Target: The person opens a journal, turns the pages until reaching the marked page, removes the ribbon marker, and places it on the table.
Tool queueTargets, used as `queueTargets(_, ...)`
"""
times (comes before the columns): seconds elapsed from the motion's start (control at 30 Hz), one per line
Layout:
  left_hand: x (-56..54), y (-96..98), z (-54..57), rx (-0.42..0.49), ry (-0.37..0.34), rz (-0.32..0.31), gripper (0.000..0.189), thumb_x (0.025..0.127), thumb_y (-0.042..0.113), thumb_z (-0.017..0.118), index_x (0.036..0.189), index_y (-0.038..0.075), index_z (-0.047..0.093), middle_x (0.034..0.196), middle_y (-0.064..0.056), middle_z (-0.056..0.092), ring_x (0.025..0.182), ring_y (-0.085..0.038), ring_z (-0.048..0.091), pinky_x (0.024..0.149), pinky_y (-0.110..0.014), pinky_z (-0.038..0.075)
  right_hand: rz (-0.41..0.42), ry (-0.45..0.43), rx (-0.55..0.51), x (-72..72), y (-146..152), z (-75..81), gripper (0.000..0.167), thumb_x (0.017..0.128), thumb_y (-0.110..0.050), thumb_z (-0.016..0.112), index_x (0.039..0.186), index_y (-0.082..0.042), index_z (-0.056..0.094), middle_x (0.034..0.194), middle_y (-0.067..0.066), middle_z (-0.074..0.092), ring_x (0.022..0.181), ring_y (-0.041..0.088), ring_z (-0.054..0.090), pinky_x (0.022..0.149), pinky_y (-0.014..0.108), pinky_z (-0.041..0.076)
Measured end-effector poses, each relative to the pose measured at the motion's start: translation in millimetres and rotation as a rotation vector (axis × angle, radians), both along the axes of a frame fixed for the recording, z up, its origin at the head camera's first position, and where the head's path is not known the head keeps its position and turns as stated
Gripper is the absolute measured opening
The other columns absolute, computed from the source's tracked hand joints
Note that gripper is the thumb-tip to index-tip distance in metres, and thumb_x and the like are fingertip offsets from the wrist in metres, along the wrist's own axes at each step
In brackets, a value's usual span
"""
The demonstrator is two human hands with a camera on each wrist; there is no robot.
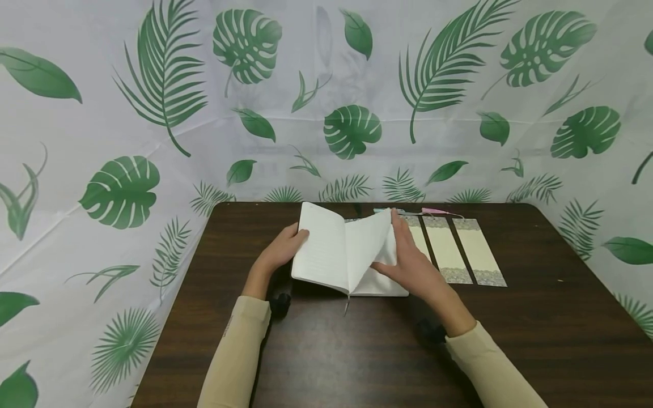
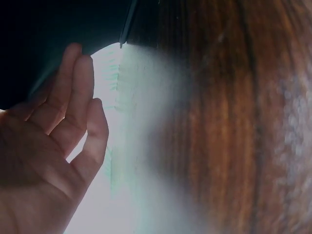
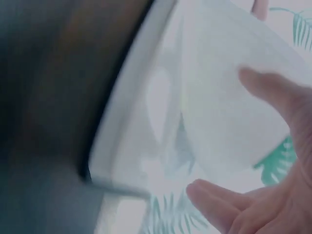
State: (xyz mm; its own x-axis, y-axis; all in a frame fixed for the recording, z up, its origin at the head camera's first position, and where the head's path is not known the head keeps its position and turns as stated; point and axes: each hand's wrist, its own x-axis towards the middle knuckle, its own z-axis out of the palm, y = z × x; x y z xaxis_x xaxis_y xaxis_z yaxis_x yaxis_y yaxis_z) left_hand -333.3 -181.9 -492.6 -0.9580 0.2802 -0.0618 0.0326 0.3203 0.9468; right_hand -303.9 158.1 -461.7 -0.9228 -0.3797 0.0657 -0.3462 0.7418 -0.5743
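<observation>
An open notebook point(image 1: 320, 246) with blank-looking white pages is tilted up on its left side. My left hand point(image 1: 279, 249) holds its left edge, thumb over the page and fingers behind the cover. The left wrist view shows those fingers point(image 2: 80, 97) stretched along the dark cover. On the other side, my right hand point(image 1: 414, 262) is at a raised page point(image 1: 368, 241), fingers straight and spread apart from the thumb. In the right wrist view the thumb point(image 3: 273, 90) lies against the raised page point(image 3: 229, 87). A thin ribbon point(image 1: 347, 306) hangs from the spine.
Three cream bookmarks with patterned ends, including one at the far right point(image 1: 479, 249), lie beside the right hand. A pink tassel point(image 1: 433, 211) and a light blue tassel point(image 1: 390, 211) lie at their tops. The dark wooden table point(image 1: 347, 357) meets a leaf-printed curtain point(image 1: 306, 136) behind.
</observation>
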Motion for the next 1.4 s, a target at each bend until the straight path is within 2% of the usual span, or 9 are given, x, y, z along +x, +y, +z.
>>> queueTargets(0.17, 0.0, 0.7, 1.1, 0.034, 0.028, 0.009, 0.074, 0.114, 0.029, 0.042, 0.174, 0.017, 0.0, 0.174, -0.022, 0.022, 0.156, -0.039, 0.034, 0.125, -0.062, 0.031, 0.041, -0.127, -0.185, 11.3, -22, -9.8, 0.125, 0.102, -0.032, 0.077, 0.164, -0.042, -0.031, 0.181, 0.014, 0.015, 0.139, 0.043, 0.062, 0.104, 0.059, 0.056)
queueTargets(0.23, -1.7, 1.2, 1.2, 0.059, 0.038, 0.014, 0.081, 0.113, 0.026, 0.045, 0.173, 0.024, -0.01, 0.177, -0.023, 0.012, 0.162, -0.04, 0.024, 0.125, -0.064, 0.032, 0.101, -0.142, -0.214, 16.1, -29, -15.1, 0.12, 0.104, -0.03, 0.075, 0.165, -0.043, -0.028, 0.178, 0.012, 0.024, 0.134, 0.04, 0.067, 0.104, 0.055, 0.057)
queueTargets(0.3, -2.9, 1.7, 1.2, 0.092, 0.046, 0.006, 0.084, 0.112, 0.021, 0.046, 0.172, 0.03, -0.012, 0.176, -0.026, 0.013, 0.159, -0.044, 0.03, 0.119, -0.065, 0.038, 0.152, -0.149, -0.221, 18.8, -34, -20.8, 0.116, 0.105, -0.026, 0.073, 0.167, -0.045, -0.024, 0.177, 0.009, 0.031, 0.129, 0.035, 0.071, 0.101, 0.051, 0.06)
queueTargets(0.43, -4.5, 1.9, 0.2, 0.059, 0.104, -0.015, 0.059, 0.112, 0.016, 0.046, 0.168, 0.021, 0.027, 0.167, -0.02, 0.036, 0.138, -0.04, 0.053, 0.106, -0.057, 0.049, 0.213, -0.152, -0.196, 24.3, -42, -25.9, 0.111, 0.106, -0.023, 0.071, 0.169, -0.047, -0.017, 0.174, 0.004, 0.038, 0.126, 0.029, 0.073, 0.096, 0.044, 0.061)
queueTargets(0.57, -4.4, 4.0, 1.6, -0.008, 0.133, -0.007, 0.035, 0.115, 0.024, 0.042, 0.141, 0.008, 0.06, 0.144, -0.015, 0.059, 0.12, -0.031, 0.059, 0.102, -0.046, 0.05, 0.244, -0.134, -0.114, 29.9, -47, -25.3, 0.106, 0.107, -0.028, 0.07, 0.169, -0.049, -0.013, 0.173, -0.004, 0.038, 0.13, 0.025, 0.071, 0.1, 0.045, 0.059)
queueTargets(0.83, -3.6, 8.2, 4.6, -0.025, 0.157, 0.034, 0.036, 0.116, 0.04, 0.047, 0.105, 0.007, 0.061, 0.099, -0.009, 0.057, 0.091, -0.024, 0.056, 0.085, -0.037, 0.047, 0.309, -0.049, 0.114, 36.2, -49, -22.4, 0.104, 0.103, -0.046, 0.072, 0.173, -0.04, -0.005, 0.171, -0.012, 0.042, 0.132, 0.023, 0.068, 0.103, 0.052, 0.056)
queueTargets(0.97, -3.5, 8.0, 6.5, -0.081, 0.222, 0.052, 0.031, 0.115, 0.03, 0.053, 0.092, 0.009, 0.058, 0.094, -0.008, 0.052, 0.089, -0.024, 0.052, 0.084, -0.039, 0.043, 0.284, -0.099, 0.111, 33.0, -44, -23.4, 0.102, 0.104, -0.048, 0.07, 0.172, -0.046, -0.006, 0.166, 0.001, 0.051, 0.137, 0.026, 0.065, 0.106, 0.054, 0.054)
queueTargets(1.17, -3.9, 1.6, 6.2, -0.114, 0.198, 0.049, 0.031, 0.114, 0.03, 0.054, 0.094, 0.008, 0.059, 0.09, -0.005, 0.051, 0.084, -0.022, 0.049, 0.081, -0.037, 0.042, 0.258, -0.109, 0.162, 21.6, -32, -23.9, 0.104, 0.104, -0.051, 0.069, 0.173, -0.038, -0.008, 0.17, 0.014, 0.043, 0.149, 0.035, 0.054, 0.116, 0.057, 0.047)
queueTargets(1.4, 0.4, -9.1, 11.1, -0.116, 0.142, 0.019, 0.031, 0.115, 0.031, 0.054, 0.097, 0.006, 0.061, 0.082, -0.004, 0.047, 0.069, -0.021, 0.04, 0.071, -0.037, 0.04, 0.269, -0.084, 0.316, 9.8, -11, -17.6, 0.09, 0.098, -0.047, 0.077, 0.171, -0.016, 0.032, 0.171, 0.014, 0.043, 0.153, 0.039, 0.047, 0.12, 0.06, 0.042)
